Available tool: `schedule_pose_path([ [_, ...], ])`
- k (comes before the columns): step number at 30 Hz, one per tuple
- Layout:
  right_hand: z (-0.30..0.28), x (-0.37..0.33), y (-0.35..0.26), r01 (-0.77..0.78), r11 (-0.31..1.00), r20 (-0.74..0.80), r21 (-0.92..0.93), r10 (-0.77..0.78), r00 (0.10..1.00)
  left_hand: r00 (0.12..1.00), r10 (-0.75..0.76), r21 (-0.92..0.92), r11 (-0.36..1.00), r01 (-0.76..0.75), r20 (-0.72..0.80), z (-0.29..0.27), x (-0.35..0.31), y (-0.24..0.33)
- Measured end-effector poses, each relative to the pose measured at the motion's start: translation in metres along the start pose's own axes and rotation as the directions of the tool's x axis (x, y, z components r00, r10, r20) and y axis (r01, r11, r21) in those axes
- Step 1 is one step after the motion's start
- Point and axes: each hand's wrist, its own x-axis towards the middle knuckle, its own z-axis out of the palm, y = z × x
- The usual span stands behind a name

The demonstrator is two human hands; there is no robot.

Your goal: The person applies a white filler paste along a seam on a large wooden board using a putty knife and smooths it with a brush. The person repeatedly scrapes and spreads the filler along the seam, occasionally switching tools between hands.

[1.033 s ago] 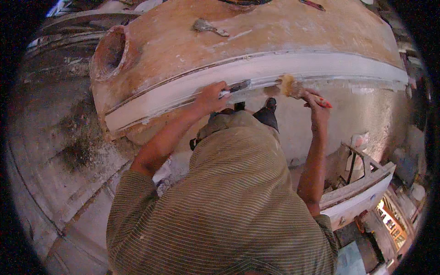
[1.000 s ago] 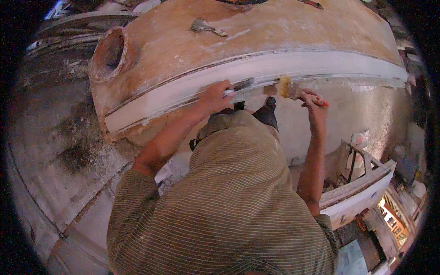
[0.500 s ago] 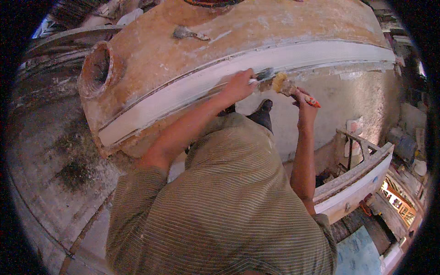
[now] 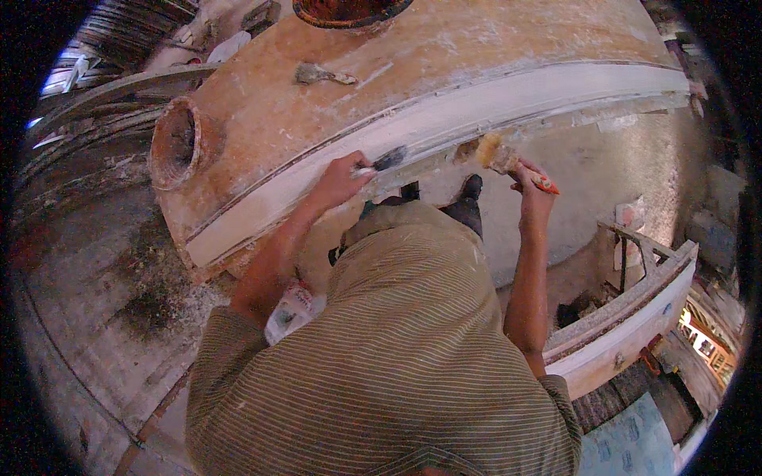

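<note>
Close to a white strip point(image 4: 460, 105), the left hand point(image 4: 341, 181) pinches a flat dark tool point(image 4: 390, 158); the right hand point(image 4: 535, 189) grasps a paintbrush point(image 4: 498, 155).

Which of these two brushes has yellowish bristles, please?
The orange-handled paintbrush, held in the right hand; the other, a grey-bristled paintbrush, lies on the brown curved surface.

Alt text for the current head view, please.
A person's left hand holds a dark-bladed tool by a white strip on a tan surface; their right hand holds a yellow-bristled brush. Another brush lies on that surface.
</note>
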Motion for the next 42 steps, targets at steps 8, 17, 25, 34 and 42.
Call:
schedule_pose_path([
  [8, 0.012, 0.003, -0.022, 0.041, 0.998, 0.045, -0.050, -0.038, 0.998, 0.972, 0.054, -0.102, 0.992, -0.079, -0.229, 0.041, 0.040, 0.040],
  [17, 0.015, 0.008, -0.013, 0.022, 0.999, 0.063, -0.039, -0.019, 0.998, 0.932, -0.347, -0.439, 0.825, 0.357, 0.106, -0.003, 0.022, 0.018],
  [25, 0.018, 0.014, -0.017, 0.081, 0.994, 0.103, -0.070, -0.073, 0.992, 0.943, -0.321, -0.417, 0.848, 0.327, 0.087, -0.001, 0.015, 0.014],
  [34, 0.029, 0.016, -0.032, 0.130, 0.984, 0.120, -0.119, -0.115, 0.986, 0.952, -0.284, -0.285, 0.927, 0.242, -0.115, -0.030, 0.002, 0.014],
  [42, 0.034, 0.015, -0.031, 0.088, 0.988, 0.121, -0.127, -0.072, 0.990, 0.858, -0.452, -0.062, 0.890, 0.451, -0.245, -0.115, -0.106, -0.085],
])
